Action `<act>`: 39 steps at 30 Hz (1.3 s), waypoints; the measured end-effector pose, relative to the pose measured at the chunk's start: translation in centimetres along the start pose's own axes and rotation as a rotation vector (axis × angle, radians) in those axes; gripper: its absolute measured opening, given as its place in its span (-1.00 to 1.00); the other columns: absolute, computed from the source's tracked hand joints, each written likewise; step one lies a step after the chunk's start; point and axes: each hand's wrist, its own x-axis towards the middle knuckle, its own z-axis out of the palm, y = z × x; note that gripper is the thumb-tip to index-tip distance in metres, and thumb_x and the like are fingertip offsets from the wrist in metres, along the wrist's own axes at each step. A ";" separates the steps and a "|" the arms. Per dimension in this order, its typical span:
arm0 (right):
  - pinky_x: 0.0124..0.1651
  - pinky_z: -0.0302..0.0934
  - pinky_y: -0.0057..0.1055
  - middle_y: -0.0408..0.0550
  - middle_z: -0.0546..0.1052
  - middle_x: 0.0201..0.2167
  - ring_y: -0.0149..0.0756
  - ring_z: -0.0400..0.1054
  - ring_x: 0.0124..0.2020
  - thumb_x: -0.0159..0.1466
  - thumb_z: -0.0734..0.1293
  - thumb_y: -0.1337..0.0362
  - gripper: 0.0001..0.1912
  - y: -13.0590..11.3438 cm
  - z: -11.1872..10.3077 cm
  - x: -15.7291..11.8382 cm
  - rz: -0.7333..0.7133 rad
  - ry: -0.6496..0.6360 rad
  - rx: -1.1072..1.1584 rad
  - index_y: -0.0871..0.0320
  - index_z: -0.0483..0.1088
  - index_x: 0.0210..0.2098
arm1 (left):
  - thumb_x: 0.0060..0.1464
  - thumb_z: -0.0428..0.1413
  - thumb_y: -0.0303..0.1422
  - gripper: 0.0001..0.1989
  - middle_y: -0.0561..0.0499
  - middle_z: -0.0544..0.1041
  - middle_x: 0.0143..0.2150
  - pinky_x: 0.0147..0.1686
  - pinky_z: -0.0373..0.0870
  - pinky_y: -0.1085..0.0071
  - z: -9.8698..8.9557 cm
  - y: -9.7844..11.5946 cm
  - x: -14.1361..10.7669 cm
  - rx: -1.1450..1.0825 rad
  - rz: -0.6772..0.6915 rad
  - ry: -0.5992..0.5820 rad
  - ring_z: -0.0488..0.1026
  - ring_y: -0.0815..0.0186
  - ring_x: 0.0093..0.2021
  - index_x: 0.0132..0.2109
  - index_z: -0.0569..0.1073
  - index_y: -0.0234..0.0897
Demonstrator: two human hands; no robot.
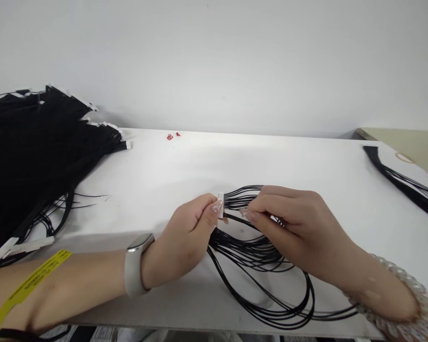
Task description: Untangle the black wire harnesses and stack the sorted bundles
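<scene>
- From here I see the left hand clenched in a pinch, thumb and fingertips gripping a narrow white plastic connector that stands upright just beyond its fingertips.
- The right hand sits just to the right of the left hand, its fingers closed on the thin black wires running out of that connector. I can't tell exactly which wires are pinched, because its fingers hide them.
- A loose loop of thin black wires lies on the white table directly below both hands, trailing toward me.
- Well to the left of the left hand, a large heap of black wire harnesses with white connectors lies on the table.
- Far to the right of the right hand lies a black wire bundle.
- Beyond the hands, near the table's far edge, I spot small red pieces.
- A white smartwatch circles the left wrist, and a yellow paper wristband crosses the left forearm.
</scene>
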 end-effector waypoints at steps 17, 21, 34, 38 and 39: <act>-0.52 -0.03 -0.56 -0.18 0.22 -0.63 -0.55 0.04 -0.57 0.23 0.14 0.32 -0.75 -0.5 0.0 0.4 0.112 -0.131 0.108 0.23 0.19 -0.57 | 0.18 -0.23 -0.21 -0.67 0.14 0.11 -0.57 -0.53 0.06 0.51 -0.1 0.0 -0.3 0.075 0.062 -0.008 0.05 0.46 -0.55 -0.49 0.10 -0.28; -0.51 -0.02 -0.57 -0.19 0.22 -0.62 -0.56 0.03 -0.56 0.24 0.14 0.31 -0.74 -0.6 -0.2 0.6 0.108 -0.160 0.140 0.23 0.18 -0.57 | 0.18 -0.23 -0.23 -0.67 0.13 0.12 -0.57 -0.53 0.06 0.50 -0.1 0.0 -0.5 0.067 0.074 -0.012 0.06 0.46 -0.55 -0.49 0.11 -0.28; -0.54 -0.04 -0.57 -0.20 0.20 -0.63 -0.57 0.02 -0.58 0.23 0.16 0.30 -0.74 -0.4 -1.1 0.3 0.147 -0.164 0.185 0.23 0.19 -0.58 | 0.19 -0.24 -0.22 -0.67 0.12 0.19 -0.54 -0.48 0.10 0.50 -0.2 0.1 -0.4 0.033 0.056 0.018 0.13 0.46 -0.51 -0.48 0.15 -0.29; -0.53 -0.04 -0.56 -0.19 0.21 -0.62 -0.57 0.01 -0.57 0.23 0.15 0.32 -0.76 -0.6 -0.8 0.3 0.093 -0.170 0.167 0.23 0.20 -0.56 | 0.19 -0.24 -0.22 -0.66 0.13 0.14 -0.57 -0.51 0.07 0.50 -0.2 0.2 -0.5 0.071 0.069 -0.027 0.08 0.47 -0.54 -0.48 0.13 -0.29; -0.52 -0.04 -0.56 -0.19 0.22 -0.61 -0.57 0.02 -0.57 0.23 0.15 0.33 -0.77 -0.7 -0.7 0.3 0.077 -0.169 0.163 0.23 0.20 -0.55 | 0.19 -0.24 -0.22 -0.67 0.14 0.14 -0.57 -0.52 0.06 0.50 -0.1 0.2 -0.5 0.074 0.069 -0.030 0.07 0.47 -0.54 -0.49 0.13 -0.29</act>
